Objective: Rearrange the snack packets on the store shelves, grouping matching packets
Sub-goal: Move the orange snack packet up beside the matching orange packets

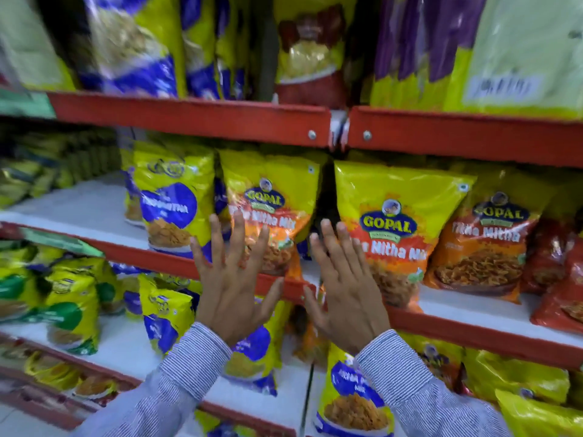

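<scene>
Yellow-and-orange Gopal packets (pixel 391 228) stand upright in a row on the middle shelf (pixel 473 313), with a blue-labelled packet (pixel 172 203) at their left. In front of them the left hand (pixel 233 288) and right hand (pixel 344 288) are spread flat with fingers wide, gripping nothing.

"GOPAL" and "Mitha Mix" on yellow-orange packets (pixel 398 228), other print blurred
</scene>
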Motion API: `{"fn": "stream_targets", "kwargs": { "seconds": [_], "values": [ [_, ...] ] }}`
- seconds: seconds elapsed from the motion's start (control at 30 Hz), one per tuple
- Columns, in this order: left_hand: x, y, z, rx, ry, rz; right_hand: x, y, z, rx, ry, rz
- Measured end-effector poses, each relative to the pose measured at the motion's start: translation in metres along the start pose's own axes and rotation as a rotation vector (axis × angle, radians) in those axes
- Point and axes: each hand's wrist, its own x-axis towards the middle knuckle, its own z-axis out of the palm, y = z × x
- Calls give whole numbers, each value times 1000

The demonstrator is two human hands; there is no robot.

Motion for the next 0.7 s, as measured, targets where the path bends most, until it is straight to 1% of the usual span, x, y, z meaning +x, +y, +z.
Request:
{"fn": "stream_targets", "kwargs": {
  "seconds": [0.1, 0.2, 0.3, 0.4, 0.5, 0.6, 0.7],
  "values": [
    [13, -23, 5, -67, -16, -45, 21, -16, 17, 73, -27, 67],
    [24, -40, 22, -266, -29, -92, 34, -29, 36, 192, -59, 224],
    [38, -56, 45, -581, -165, -307, 48, -33, 52, 377, -162, 479],
    [53, -69, 65, -807, -266, -463, 65, -28, 58, 612, -194, 641],
    [66, -77, 81, -970, -371, -514, 77, -19, 69, 734, -249, 714],
    [74, -83, 88, -1145, -423, -539, 81, -11, 81, 883, -229, 780],
    [72, -87, 91, -1252, -382, -523, 78, -6, 85, 1010, -165, 779]
  ]
}}
